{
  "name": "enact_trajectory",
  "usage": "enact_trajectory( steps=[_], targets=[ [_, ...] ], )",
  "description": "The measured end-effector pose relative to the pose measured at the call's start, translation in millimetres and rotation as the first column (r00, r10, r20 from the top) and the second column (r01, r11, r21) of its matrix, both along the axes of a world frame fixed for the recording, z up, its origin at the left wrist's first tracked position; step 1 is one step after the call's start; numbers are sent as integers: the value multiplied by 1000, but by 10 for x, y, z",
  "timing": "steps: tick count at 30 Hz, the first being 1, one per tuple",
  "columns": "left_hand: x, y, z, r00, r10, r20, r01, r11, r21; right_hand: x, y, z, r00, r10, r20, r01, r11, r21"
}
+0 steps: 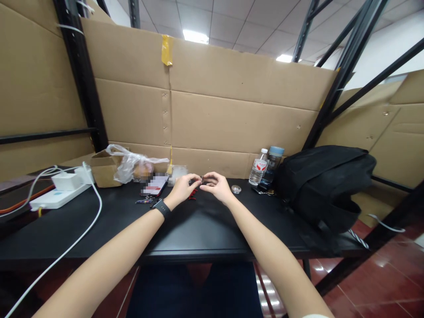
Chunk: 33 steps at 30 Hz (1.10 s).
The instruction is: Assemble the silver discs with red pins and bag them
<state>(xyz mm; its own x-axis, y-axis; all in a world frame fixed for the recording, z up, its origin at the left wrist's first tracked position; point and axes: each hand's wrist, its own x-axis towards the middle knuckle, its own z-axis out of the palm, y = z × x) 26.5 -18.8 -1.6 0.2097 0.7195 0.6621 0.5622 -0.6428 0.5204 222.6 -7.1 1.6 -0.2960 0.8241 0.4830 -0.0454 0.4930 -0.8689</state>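
Tiny piece (202, 178) is at the fingertips in the head view, raised a little over the black table (205, 229); it is too small to make out what it is. Take a clock face centred on it, with twelve toward the cardboard wall (232, 119). The left hand (183, 189) comes in from eight o'clock, thumb and forefinger closed in a pinch on the piece. The right hand (217, 185) comes in from four o'clock, fingers curled and tips right at the piece; whether it grips too, I cannot tell. A dark watch (161, 207) sits on the left wrist.

Between seven and eight o'clock, just below the left fingers, some red thing lies on the table, partly hidden. Near three o'clock, beside the right hand, lies a small round clear case (236, 189). Between two and three stand a water bottle (257, 170) with a white cap and a darker bottle (273, 163) with a blue lid, side by side; beyond them, at three, slumps a black backpack (324, 185).

Toward nine are a phone (155, 185) and, farther out, a small carton (105, 170) and a white power strip (61, 196) with plugs and cables. Between nine and ten are a clear plastic box (179, 172) and a plastic bag (129, 165).
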Motion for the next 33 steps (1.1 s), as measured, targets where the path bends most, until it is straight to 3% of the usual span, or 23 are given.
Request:
enact_trajectory(
  steps=[14, 20, 27, 31, 33],
  targets=[
    [77, -28, -16, 997, -75, 21, 71, 988, 136, -36, -28, -30, 999, -10, -36, 10, 1000, 2],
    [73, -59, 15, 1000, -8, -27, 13, 982, 186, 108, 14, 28, 976, 77, 204, -73, 997, -31],
    [95, -74, 3, 997, -41, -64, 50, 987, 154, 143, 60, 5, 956, 50, 288, -75, 994, 75],
    [89, -85, 3, 999, -47, -16, 48, 990, 130, 169, 126, -6, 931, -84, 356, 0, 973, 229],
    [91, -95, -23, 997, -39, -68, 46, 995, 93, 199, 153, -10, 904, -141, 404, 21, 958, 286]
  ],
)
